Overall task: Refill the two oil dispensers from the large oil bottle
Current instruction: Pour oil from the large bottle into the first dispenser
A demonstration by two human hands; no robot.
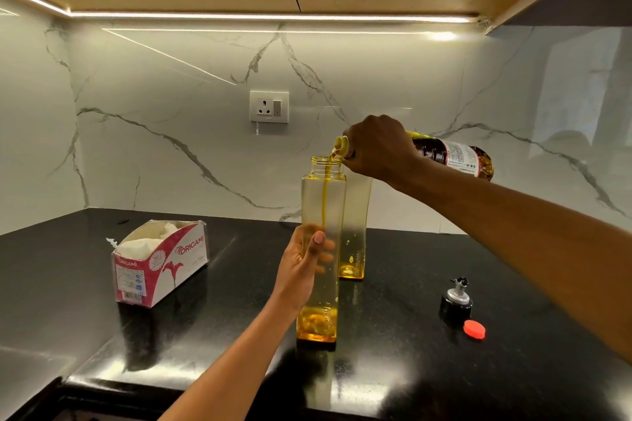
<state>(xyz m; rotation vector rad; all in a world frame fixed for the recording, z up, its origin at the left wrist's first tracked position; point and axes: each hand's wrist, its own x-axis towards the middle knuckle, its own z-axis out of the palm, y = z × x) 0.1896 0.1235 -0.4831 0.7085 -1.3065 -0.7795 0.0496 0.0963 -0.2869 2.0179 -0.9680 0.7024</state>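
A tall clear square oil dispenser (321, 202) stands uncapped on the black counter, with a shallow layer of yellow oil at its base. My left hand (301, 267) grips its middle. My right hand (379, 147) holds the neck of the large oil bottle (455, 155), tipped almost level, mouth at the left. A thin stream of oil falls from the mouth into the dispenser's opening. A second dispenser (355, 232) stands right behind the first, partly hidden, with a little oil at the bottom.
A black-and-silver pourer cap (456, 301) and a red bottle cap (474, 330) lie on the counter (410, 369) to the right. An open tissue box (160, 261) sits at the left. A wall socket (269, 107) is on the marble backsplash.
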